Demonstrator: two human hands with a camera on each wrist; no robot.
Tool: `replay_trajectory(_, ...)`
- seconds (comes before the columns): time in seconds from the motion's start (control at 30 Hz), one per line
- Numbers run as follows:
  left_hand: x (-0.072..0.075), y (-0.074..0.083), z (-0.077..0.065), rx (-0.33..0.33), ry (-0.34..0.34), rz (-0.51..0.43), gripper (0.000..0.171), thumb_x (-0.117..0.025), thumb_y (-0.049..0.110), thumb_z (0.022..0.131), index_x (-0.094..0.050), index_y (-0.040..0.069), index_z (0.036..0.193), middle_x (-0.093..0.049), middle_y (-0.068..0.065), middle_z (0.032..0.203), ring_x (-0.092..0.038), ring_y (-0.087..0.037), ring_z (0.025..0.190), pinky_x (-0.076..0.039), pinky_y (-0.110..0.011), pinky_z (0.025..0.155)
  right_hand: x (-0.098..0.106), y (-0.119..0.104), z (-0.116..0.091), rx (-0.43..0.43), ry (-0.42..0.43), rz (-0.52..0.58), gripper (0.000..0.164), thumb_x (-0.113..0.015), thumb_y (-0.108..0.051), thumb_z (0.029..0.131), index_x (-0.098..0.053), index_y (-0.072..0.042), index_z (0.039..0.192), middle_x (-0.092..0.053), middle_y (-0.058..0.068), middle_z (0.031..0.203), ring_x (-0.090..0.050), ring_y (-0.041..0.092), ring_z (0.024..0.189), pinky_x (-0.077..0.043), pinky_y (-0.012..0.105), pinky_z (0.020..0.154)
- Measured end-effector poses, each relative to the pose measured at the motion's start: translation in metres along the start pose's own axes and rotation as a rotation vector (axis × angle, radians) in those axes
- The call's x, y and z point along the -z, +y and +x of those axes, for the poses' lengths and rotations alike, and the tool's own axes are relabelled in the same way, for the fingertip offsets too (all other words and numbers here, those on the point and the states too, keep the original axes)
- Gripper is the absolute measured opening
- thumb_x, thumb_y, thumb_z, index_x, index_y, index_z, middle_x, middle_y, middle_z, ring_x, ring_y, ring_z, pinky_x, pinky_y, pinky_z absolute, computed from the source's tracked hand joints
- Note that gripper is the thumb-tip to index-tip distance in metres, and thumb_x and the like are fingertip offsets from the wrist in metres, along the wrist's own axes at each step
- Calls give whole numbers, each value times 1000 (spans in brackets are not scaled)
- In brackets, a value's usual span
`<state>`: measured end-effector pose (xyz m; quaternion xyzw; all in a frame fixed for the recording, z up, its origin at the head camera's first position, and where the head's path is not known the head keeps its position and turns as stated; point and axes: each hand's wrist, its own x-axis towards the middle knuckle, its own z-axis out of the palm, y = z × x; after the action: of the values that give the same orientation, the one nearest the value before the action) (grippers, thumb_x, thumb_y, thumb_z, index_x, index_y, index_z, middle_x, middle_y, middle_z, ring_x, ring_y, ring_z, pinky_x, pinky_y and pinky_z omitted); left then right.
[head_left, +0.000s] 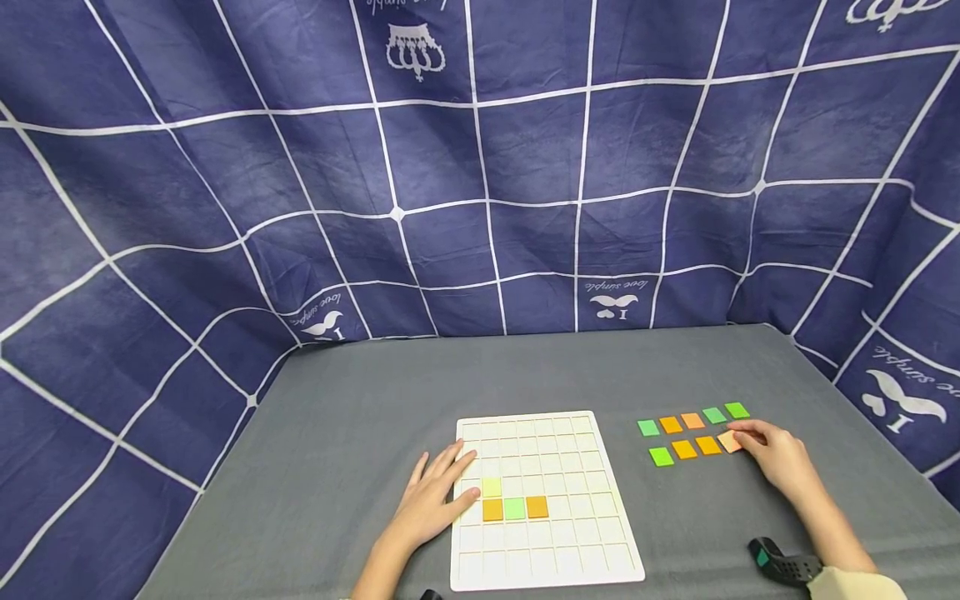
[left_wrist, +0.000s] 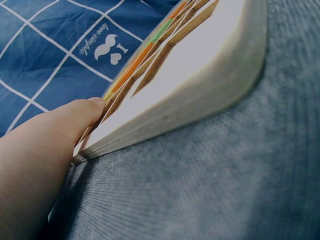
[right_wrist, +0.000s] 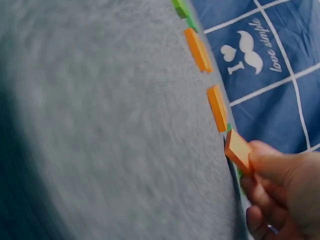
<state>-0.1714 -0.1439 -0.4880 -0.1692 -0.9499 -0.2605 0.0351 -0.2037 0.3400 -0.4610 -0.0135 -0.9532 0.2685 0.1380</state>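
Note:
My left hand [head_left: 427, 504] rests with spread fingers on the left edge of a white grid board [head_left: 555, 554]. In the left wrist view its thumb [left_wrist: 90, 112] lies over the board's rim. A yellow tile [head_left: 491, 487] sits in the grid above an orange tile [head_left: 492, 510]; to the right follow a light green tile [head_left: 514, 508] and a second orange tile [head_left: 537, 507]. Over on the right, my right hand [head_left: 780, 462] pinches a pale orange square tile [right_wrist: 238, 150] between thumb and fingers. In the right wrist view that tile is tilted.
Two rows of loose tiles lie right of the board, among them a green tile [head_left: 662, 457] and an orange tile [head_left: 708, 446] near the held one. Grey cloth [head_left: 375, 392] covers the table. A blue curtain [head_left: 525, 167] with white lines stands behind and at both sides.

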Motion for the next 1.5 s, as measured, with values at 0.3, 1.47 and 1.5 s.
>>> replay_trajectory(0.3, 0, 1, -1, -3, 6, -7, 57, -48, 52, 87, -44, 23, 135, -34, -1, 147, -31, -24, 136, -8, -51, 112, -9, 7, -1, -10, 25, 15, 24, -51, -16, 92, -65, 2, 100, -61, 30, 100, -56, 48, 93, -42, 48, 65)
replay_trajectory(1.47, -1, 0, 0, -13, 20, -9, 57, -49, 52, 86, -45, 24, 135, -35, -1, 146, -32, -24, 135, -9, -51, 112, -15, -47, -22, 115, 188, 7, 12, -63, -7, 82, -67, -4, 93, -63, 8, 80, -50, 0, 67, -41, 27, 57)
replay_trajectory(1.5, -1, 0, 0, -12, 19, -8, 57, -49, 52, 86, -44, 24, 135, -35, -1, 146, -32, -24, 135, -9, -51, 112, -18, -52, -24, 131, 188, 8, 11, -64, -7, 81, -67, -5, 92, -63, 5, 78, -45, -5, 66, -40, 24, 55)
